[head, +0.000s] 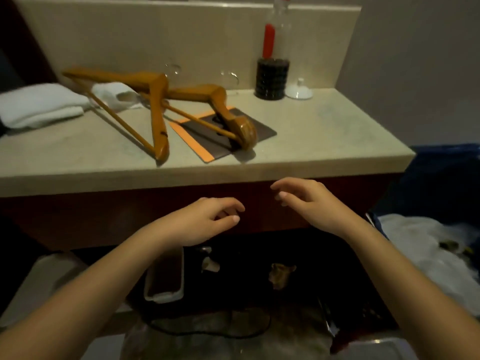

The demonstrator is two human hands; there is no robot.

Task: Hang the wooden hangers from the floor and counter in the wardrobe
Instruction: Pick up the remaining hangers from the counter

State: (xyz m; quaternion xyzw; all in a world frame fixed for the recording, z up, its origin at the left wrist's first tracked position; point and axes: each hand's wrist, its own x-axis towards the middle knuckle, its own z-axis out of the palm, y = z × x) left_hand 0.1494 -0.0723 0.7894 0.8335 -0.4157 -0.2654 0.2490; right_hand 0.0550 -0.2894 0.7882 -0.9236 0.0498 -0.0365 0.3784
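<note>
Head view: both hands, left (205, 220) & right (309, 201), empty, fingers loosely curled, held below worktop (324, 141) edge; hangers (161, 105) untouched.

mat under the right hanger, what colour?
Dark brown mat with orange strips along two edges; head view.

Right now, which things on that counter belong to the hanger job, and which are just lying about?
Job:
two orange-brown wooden hangers, overlapping on the pale stone counter; empty left hand; empty right hand

Lying about:
folded white towel; tall clear plastic bottle with dark liquid; grey-and-orange flat card; small white lid
</note>
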